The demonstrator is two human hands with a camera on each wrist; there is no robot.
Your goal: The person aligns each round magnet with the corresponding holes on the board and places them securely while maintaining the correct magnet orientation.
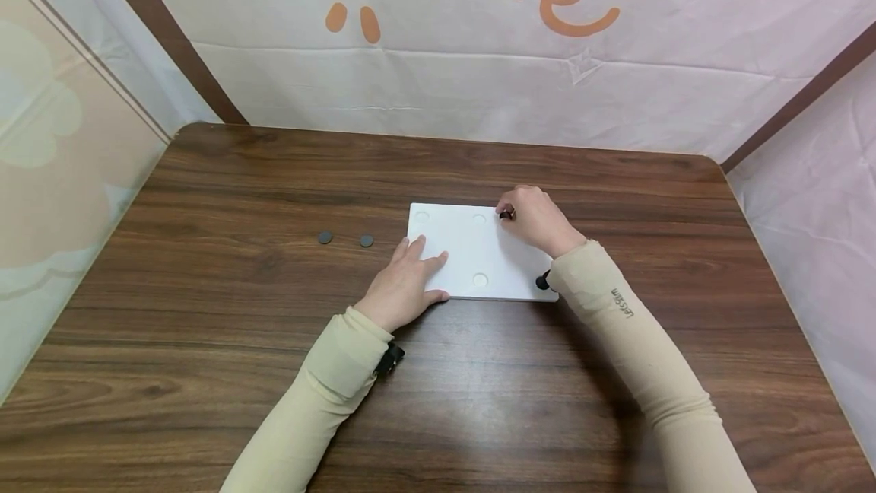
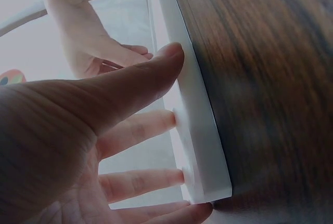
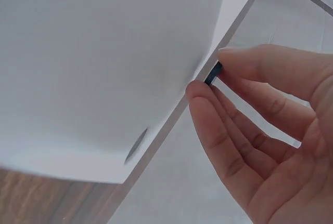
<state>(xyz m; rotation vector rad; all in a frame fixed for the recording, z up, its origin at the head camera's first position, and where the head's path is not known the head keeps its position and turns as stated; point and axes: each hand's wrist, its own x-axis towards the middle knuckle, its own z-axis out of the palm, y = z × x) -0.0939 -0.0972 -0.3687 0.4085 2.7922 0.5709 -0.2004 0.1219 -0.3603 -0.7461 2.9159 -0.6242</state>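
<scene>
A white rectangular board [image 1: 458, 249] with shallow round recesses lies on the table. My left hand [image 1: 402, 284] rests on its left end, fingers spread and thumb against the near edge. In the left wrist view the thumb [image 2: 161, 68] and fingertips touch the board's side and face. My right hand [image 1: 537, 219] is over the board's far right corner. Between its thumb and fingertips it pinches a small dark disc [image 3: 213, 73], held tilted by the board's edge. Two more dark discs, one farther left [image 1: 325, 237] and one nearer the board [image 1: 366, 240], lie flat on the table.
The brown wood-grain table [image 1: 205, 326] extends around the board on all sides. A printed fabric backdrop [image 1: 438, 90] hangs behind its far edge and along both sides. A dark wrist device [image 1: 390, 360] is on the left sleeve.
</scene>
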